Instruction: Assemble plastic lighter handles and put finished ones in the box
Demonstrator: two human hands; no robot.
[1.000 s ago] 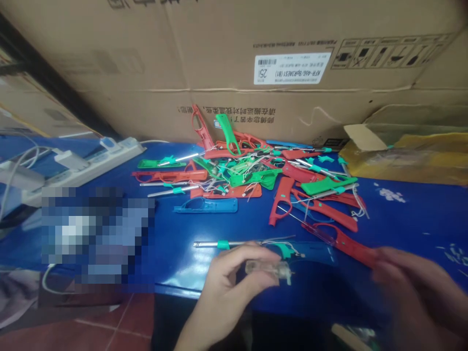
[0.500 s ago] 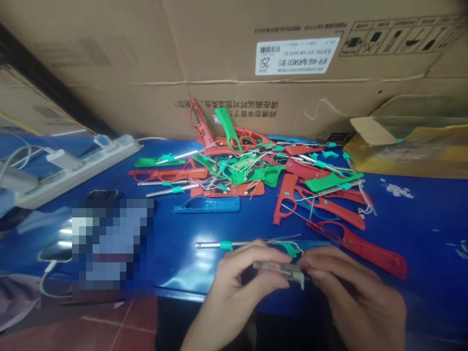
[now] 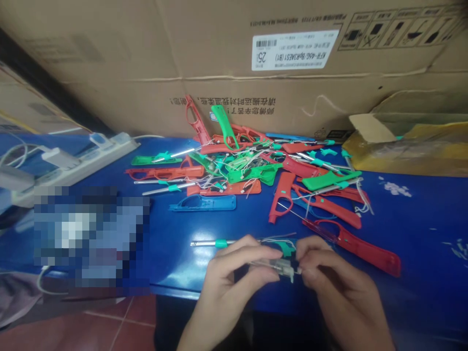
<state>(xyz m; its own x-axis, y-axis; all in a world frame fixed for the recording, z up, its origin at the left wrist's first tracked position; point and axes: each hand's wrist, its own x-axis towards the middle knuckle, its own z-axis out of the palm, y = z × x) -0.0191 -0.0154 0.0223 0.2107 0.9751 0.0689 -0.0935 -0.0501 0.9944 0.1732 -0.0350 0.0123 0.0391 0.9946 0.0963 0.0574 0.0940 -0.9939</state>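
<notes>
Between thumb and fingers, my left hand [image 3: 230, 282] pinches a small see-through plastic lighter fuel tank [image 3: 281, 266] with a pale fitting at its right end. My right hand [image 3: 336, 280] is closed at that same end. Its fingertips press together around a tiny pale piece too small to name, close beside the fitting. Just behind my hands lies a metal lighter tube [image 3: 203, 243] with a teal clip and white wires, partly hidden by my left fingers. A red lighter handle half [image 3: 369, 251] rests beyond my right hand.
A heap of red and green lighter shells [image 3: 252, 173], metal tubes and wires covers the blue table's [image 3: 175, 258] back. A cardboard box [image 3: 146, 63] stands behind it. At left are a white power strip [image 3: 78, 168] and blurred-out items; at right, a yellow-taped carton [image 3: 420, 151].
My right hand has drawn back slightly from the fuel tank's end, showing a small gap and a tiny pale piece at the fingertips. The whole view has shifted a little.
</notes>
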